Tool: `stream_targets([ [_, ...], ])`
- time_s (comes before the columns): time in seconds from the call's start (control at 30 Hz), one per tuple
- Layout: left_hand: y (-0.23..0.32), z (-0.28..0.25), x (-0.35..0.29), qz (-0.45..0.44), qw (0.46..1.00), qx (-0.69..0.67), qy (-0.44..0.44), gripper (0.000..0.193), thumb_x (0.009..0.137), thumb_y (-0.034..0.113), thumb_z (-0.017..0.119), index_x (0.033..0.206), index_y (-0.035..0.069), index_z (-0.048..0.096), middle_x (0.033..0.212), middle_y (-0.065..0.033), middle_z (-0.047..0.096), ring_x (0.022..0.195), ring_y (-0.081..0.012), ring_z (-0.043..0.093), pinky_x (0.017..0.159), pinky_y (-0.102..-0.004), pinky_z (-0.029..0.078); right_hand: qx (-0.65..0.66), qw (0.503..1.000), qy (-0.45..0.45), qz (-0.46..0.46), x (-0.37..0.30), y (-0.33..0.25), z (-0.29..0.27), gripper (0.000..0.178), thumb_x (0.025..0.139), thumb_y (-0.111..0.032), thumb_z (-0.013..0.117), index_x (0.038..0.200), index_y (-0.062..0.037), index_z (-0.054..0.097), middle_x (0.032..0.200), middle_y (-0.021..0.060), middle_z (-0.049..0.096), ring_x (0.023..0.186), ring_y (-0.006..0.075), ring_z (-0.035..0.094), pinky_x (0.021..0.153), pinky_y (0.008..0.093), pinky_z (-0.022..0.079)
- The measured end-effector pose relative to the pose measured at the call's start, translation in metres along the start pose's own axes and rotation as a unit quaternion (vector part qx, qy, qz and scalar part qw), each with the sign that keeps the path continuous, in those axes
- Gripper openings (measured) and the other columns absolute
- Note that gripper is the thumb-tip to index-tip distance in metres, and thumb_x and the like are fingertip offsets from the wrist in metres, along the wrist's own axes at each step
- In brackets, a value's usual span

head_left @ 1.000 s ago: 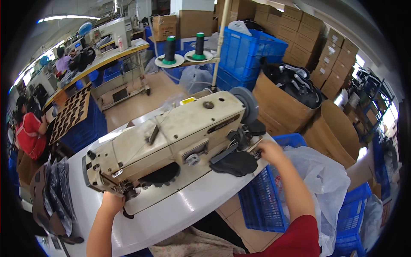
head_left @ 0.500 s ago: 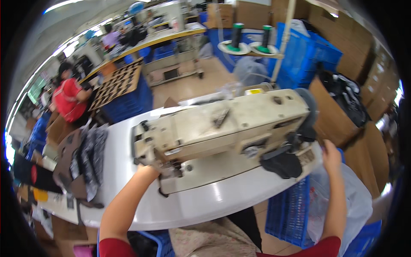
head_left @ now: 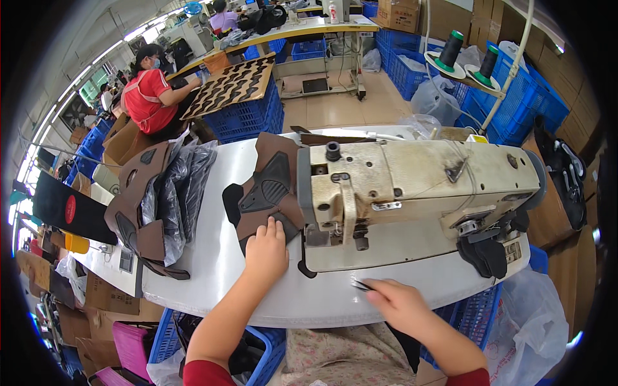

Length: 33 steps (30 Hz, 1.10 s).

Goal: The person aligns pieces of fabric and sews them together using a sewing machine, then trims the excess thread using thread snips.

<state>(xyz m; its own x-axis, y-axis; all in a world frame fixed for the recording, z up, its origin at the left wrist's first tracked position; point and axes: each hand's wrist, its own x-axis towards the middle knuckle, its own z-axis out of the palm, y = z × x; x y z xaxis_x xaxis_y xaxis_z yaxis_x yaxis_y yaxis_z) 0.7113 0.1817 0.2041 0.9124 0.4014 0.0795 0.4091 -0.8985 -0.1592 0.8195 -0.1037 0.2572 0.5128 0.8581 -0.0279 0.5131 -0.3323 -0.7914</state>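
Our left hand (head_left: pixel 267 249) lay flat, pinning the brown leather shoe-upper piece (head_left: pixel 267 193) on the white bench (head_left: pixel 212 257) beside the cream sewing machine (head_left: pixel 412 193); right hand (head_left: pixel 393 302) pinched small metal snips (head_left: pixel 362 285).

on the worktop (head_left: pixel 212 270) the sewing machine (head_left: pixel 418 186) stands toward the right edge, the leather pieces (head_left: pixel 270 186) lie just left of its needle end under the left hand (head_left: pixel 267 251), a stack of pieces (head_left: pixel 161 199) sits at the left edge, and the right hand (head_left: pixel 393 302) rests at the front edge.
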Motion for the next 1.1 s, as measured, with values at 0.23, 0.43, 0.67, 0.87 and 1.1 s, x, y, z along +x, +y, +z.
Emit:
stream_targets([
  [0.23, -0.002, 0.016, -0.017, -0.021, 0.981, -0.112, 0.154, 0.052, 0.070, 0.015, 0.064, 0.117, -0.005, 0.059, 0.124, -0.0204, 0.059, 0.107, -0.0295, 0.056, 0.080, -0.0386, 0.049, -0.216, 0.969, 0.098, -0.066, 0.093, -0.012, 0.084, 0.038, 0.086, -0.019, 0.062, 0.118, -0.0004, 0.054, 0.084, 0.0130, 0.058, 0.072, 0.0299, 0.064, 0.061, 0.0393, 0.052],
  [0.43, -0.002, 0.015, -0.016, -0.039, 0.962, -0.180, 0.203, 0.044, 0.066, 0.011, 0.067, 0.107, -0.004, 0.065, 0.114, -0.0180, 0.064, 0.101, -0.0314, 0.060, 0.083, -0.0403, 0.050, -0.219, 0.968, 0.123, -0.032, 0.117, -0.015, 0.107, 0.037, 0.086, -0.017, 0.061, 0.116, 0.0028, 0.053, 0.085, 0.0153, 0.060, 0.067, 0.0313, 0.064, 0.059, 0.0395, 0.053],
  [0.67, -0.001, 0.017, -0.015, -0.037, 0.960, -0.182, 0.207, 0.045, 0.064, 0.011, 0.067, 0.107, -0.004, 0.065, 0.115, -0.0191, 0.064, 0.100, -0.0314, 0.060, 0.082, -0.0402, 0.051, -0.245, 0.961, 0.125, -0.010, 0.128, -0.017, 0.115, 0.031, 0.087, -0.018, 0.060, 0.111, 0.0009, 0.057, 0.082, 0.0153, 0.062, 0.066, 0.0326, 0.065, 0.060, 0.0396, 0.053],
  [0.87, -0.003, 0.018, -0.016, -0.033, 0.964, -0.182, 0.191, 0.045, 0.069, 0.015, 0.064, 0.110, -0.003, 0.063, 0.118, -0.0181, 0.063, 0.105, -0.0290, 0.058, 0.080, -0.0397, 0.047, -0.247, 0.960, 0.130, 0.000, 0.131, -0.018, 0.115, 0.029, 0.086, -0.018, 0.061, 0.108, 0.0003, 0.059, 0.083, 0.0156, 0.063, 0.067, 0.0333, 0.065, 0.062, 0.0410, 0.053],
  [1.1, -0.002, 0.016, -0.016, -0.040, 0.958, -0.195, 0.208, 0.047, 0.062, 0.011, 0.068, 0.107, -0.004, 0.064, 0.115, -0.0194, 0.063, 0.100, -0.0316, 0.060, 0.081, -0.0405, 0.050, -0.256, 0.955, 0.145, -0.032, 0.114, -0.022, 0.106, 0.036, 0.085, -0.018, 0.061, 0.114, 0.0029, 0.056, 0.084, 0.0139, 0.062, 0.064, 0.0295, 0.066, 0.057, 0.0359, 0.055],
])
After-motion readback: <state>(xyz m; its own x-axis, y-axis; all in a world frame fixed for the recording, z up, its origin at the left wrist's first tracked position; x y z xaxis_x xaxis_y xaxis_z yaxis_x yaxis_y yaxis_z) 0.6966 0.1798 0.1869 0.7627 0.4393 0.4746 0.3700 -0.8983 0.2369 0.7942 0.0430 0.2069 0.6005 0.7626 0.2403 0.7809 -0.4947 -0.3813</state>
